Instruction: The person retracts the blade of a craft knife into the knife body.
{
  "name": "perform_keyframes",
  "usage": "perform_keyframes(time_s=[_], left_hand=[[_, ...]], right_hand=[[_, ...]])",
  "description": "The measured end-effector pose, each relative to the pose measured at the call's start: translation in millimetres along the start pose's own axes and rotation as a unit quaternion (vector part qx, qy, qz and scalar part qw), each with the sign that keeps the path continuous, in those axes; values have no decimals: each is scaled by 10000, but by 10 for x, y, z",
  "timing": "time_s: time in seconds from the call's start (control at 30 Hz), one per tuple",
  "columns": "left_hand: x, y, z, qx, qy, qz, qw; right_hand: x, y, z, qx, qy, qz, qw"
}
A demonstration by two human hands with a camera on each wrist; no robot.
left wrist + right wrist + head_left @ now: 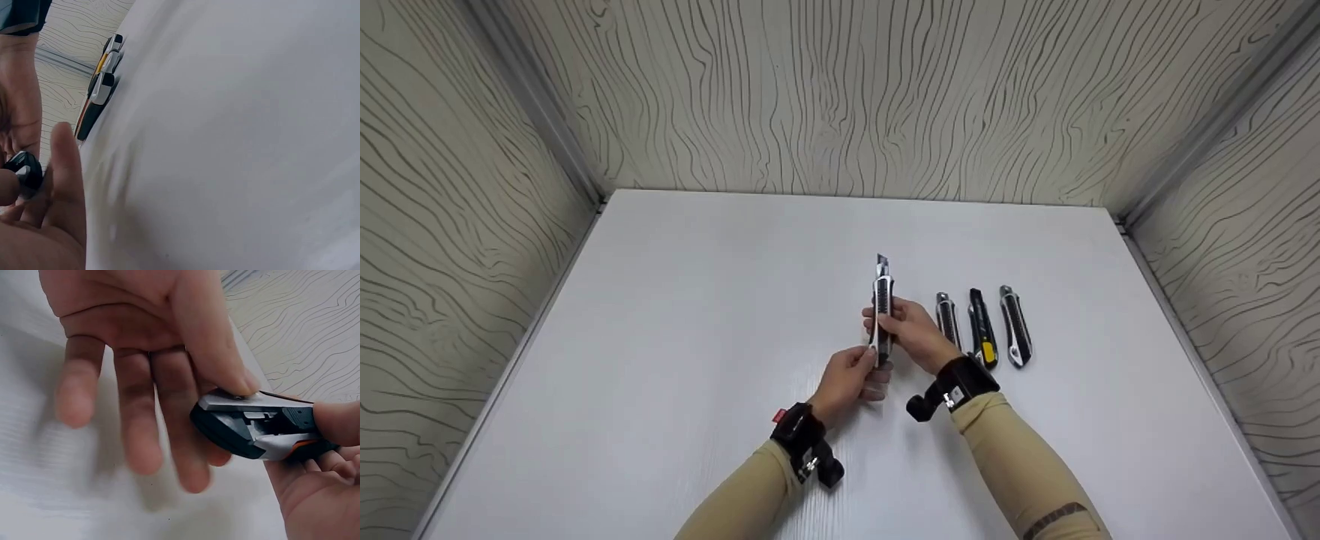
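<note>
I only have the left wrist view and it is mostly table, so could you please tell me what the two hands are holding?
Observer: Both hands hold one utility knife above the white table; the left hand grips its rear end.
Operator: Thank you. And where is the right hand?
Observer: The right hand holds the body, thumb on top.
Operator: Is the blade out?
Observer: Yes, a short blade tip shows, pointing away.
Operator: How many knives lie on the table?
Observer: Three knives, side by side, right of the hands.
</note>
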State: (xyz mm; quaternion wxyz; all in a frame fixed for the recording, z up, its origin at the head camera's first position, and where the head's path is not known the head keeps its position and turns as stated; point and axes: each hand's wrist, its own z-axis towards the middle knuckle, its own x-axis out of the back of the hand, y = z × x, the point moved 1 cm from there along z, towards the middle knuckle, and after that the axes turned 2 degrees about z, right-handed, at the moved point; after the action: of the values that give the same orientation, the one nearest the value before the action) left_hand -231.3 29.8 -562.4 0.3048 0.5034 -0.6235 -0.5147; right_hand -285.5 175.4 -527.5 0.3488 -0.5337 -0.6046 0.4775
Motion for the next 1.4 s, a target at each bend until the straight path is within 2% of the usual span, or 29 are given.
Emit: perform_keyframes(time_s=[0.13,0.23,0.6,0.77,1.2,1.4], left_hand=[[-4,15,5,-142,72,-153,9998],[-3,27,6,-115,144,-200,9996],[-18,52,23,-222,263,175,9993],[-21,52,20,-236,349,221,9989],[-13,58,23,-207,322,66,9992],[-3,51,30,-169,359,195,9990]], right_hand=[[6,18,-7,-113,21,2,9999],[1,40,-14,-258,61,60,9996],[-37,63,-15,-189,259,242,9992],[-36,74,-5,-133,133,267,9995],[-33,74,-25,8,-142,218,9997],[-34,75,-25,2,-180,213,9996]])
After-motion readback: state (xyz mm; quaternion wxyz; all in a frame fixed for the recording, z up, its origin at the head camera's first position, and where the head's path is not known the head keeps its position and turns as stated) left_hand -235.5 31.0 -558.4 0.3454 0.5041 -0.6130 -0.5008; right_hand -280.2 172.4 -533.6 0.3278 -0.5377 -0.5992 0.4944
